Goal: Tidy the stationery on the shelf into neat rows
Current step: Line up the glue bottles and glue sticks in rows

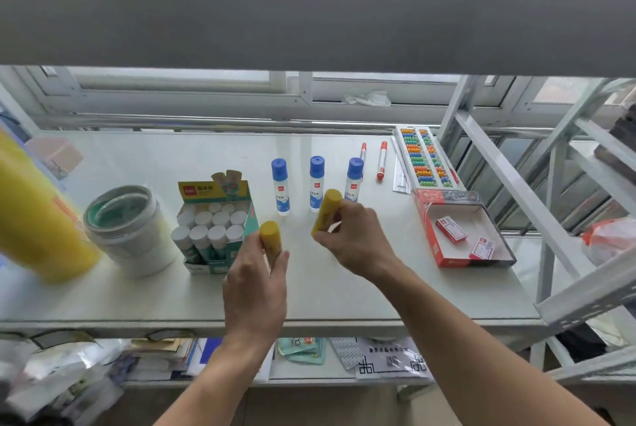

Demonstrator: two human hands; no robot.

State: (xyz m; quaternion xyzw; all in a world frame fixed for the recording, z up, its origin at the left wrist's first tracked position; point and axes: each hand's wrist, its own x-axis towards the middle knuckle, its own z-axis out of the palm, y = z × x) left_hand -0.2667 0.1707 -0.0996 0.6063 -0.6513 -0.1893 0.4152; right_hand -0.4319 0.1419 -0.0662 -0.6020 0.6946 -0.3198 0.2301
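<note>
My left hand [254, 291] grips a yellow stick [270, 238] upright above the white shelf [137, 295]. My right hand [354, 239] holds a second yellow stick [327, 214], tilted, just in front of three blue-capped glue bottles [316, 183] standing in a row. A green box of white-capped glue sticks [215, 229] stands left of my left hand. Two red markers [381, 160] lie behind the bottles.
A stack of tape rolls [127, 222] and a big yellow roll [31, 215] stand at the left. A bead abacus pack [425, 157], a clear ruler [401, 167] and a red staples box [461, 229] lie at the right. Metal shelf struts [537, 202] rise on the right.
</note>
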